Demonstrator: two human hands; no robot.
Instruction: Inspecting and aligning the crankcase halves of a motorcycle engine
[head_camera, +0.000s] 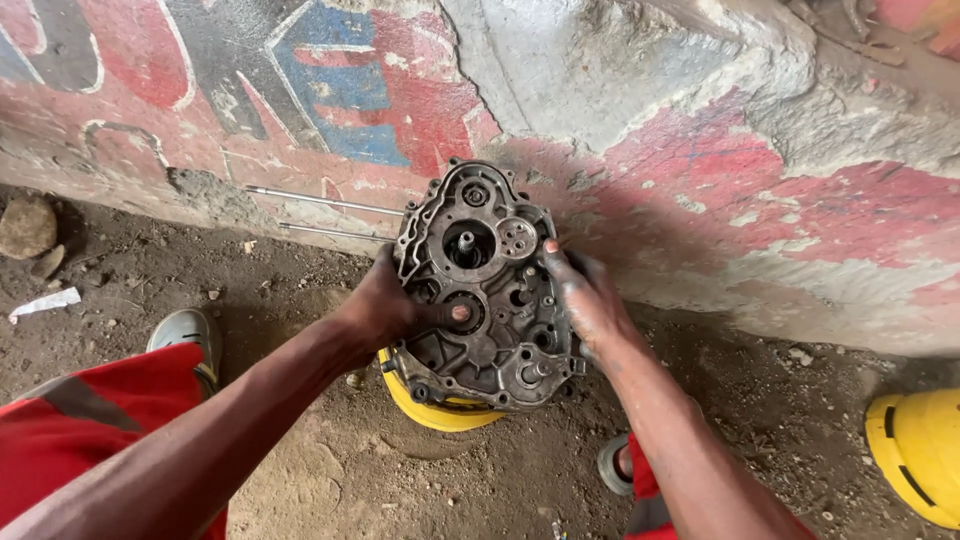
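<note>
A dark, greasy engine crankcase half with shafts, holes and bearing seats rests on a yellow container on the dirt ground. My left hand grips its left edge, with the thumb pressed onto a bearing seat near the middle. On the casing's right edge lies my right hand, fingers spread against the metal. Two long metal studs stick out to the left behind the casing.
A painted, chipped concrete wall rises right behind the casing. A second yellow container sits at the lower right. A stone and a scrap of paper lie at the left. My sandalled feet flank the container.
</note>
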